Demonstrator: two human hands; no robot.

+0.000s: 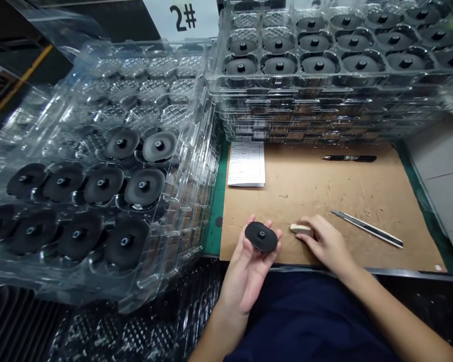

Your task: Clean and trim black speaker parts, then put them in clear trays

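1. The left hand (251, 276) is cupping, palm facing upward; its thumb (246, 249) is pressing at the near left of its grip; its fingertips (278, 234) are curling around the far and right sides;
2. The left forearm (217, 327) is slanting down and leftward below that grip, bare;
3. The right hand (326, 241) is pinching between thumb and forefinger, just right of the left grip; its back is facing up;
4. The right forearm (396, 306) is stretching down and rightward from its own pinch, also bare.
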